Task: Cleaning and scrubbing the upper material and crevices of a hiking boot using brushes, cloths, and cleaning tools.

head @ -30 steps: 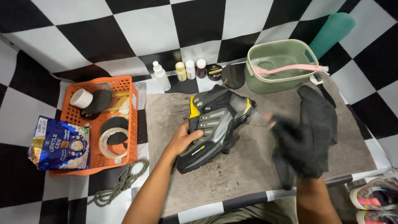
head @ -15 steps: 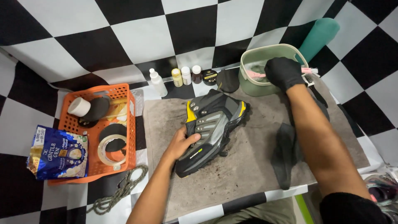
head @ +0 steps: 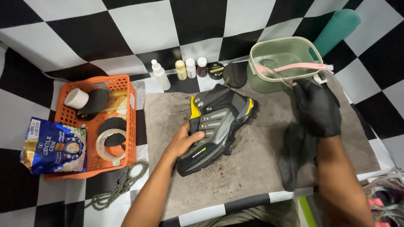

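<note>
A grey, black and yellow hiking boot lies on its side on a dirty grey mat. My bare left hand grips it at the ankle and tongue. My right hand wears a black glove and hovers just in front of a green basin. Its fingers are curled near the rim. A pale, blurred thin object runs from the fingertips into the basin; whether the hand holds it is unclear. A pink-handled brush rests across the basin. A black cloth lies crumpled beside my right forearm.
An orange basket at the left holds tape rolls and pads. A blue snack bag lies beside it, and a rope in front. Small bottles and a round tin line the back. A teal roll leans behind the basin.
My right hand went from above the mat up to the basin and has now drawn back a little towards me. My left hand has stayed on the boot.
</note>
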